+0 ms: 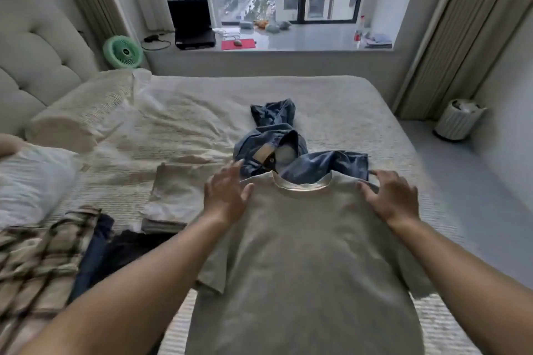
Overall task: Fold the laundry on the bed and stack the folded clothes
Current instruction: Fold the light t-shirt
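A grey T-shirt [305, 253] lies spread flat on the bed [346, 101], collar pointing away from me. My left hand [223, 197] hovers or rests with spread fingers at the shirt's left shoulder. My right hand [392, 196] lies with straight fingers on the right shoulder. Just beyond the collar sits a crumpled pair of blue jeans [277, 141]. To the left of the shirt lies a folded beige garment [173, 196]. A plaid shirt [37, 265] and dark clothes [115, 251] lie at the near left.
Pillows [78, 115] and a white pillow [31, 181] lie by the padded headboard [37, 46] at the left. A window sill with a laptop [191, 24] runs behind the bed. A green fan [123, 52] and a white bin [458, 119] stand nearby.
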